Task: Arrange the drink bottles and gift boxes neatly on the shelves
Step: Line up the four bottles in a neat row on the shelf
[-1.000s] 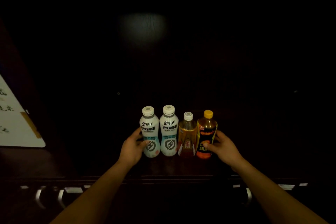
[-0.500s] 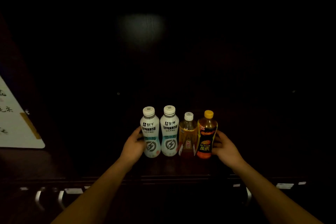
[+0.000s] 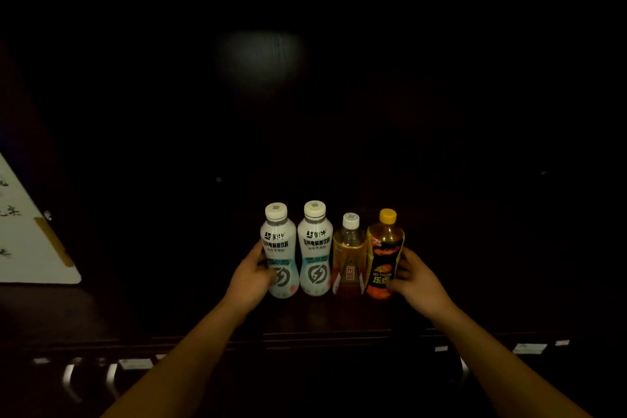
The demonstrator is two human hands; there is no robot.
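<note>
Several drink bottles stand upright in a tight row on a dark wooden shelf point(image 3: 169, 309). From the left: a white bottle point(image 3: 279, 248), a second white bottle point(image 3: 315, 248), a clear bottle of amber drink with a white cap point(image 3: 349, 258), and an orange bottle with a yellow cap point(image 3: 385, 254). My left hand point(image 3: 251, 278) is wrapped around the left side of the first white bottle. My right hand point(image 3: 415, 278) grips the right side of the orange bottle. No gift box is in sight.
A white board with dark writing point(image 3: 30, 241) leans at the left end of the shelf. The shelf's back is dark with one dim light patch point(image 3: 261, 58). Metal handles point(image 3: 69, 377) and white label strips point(image 3: 529, 348) line the front edge below.
Both hands have stayed on the outer bottles and closed a little tighter around them. The row of bottles has barely shifted.
</note>
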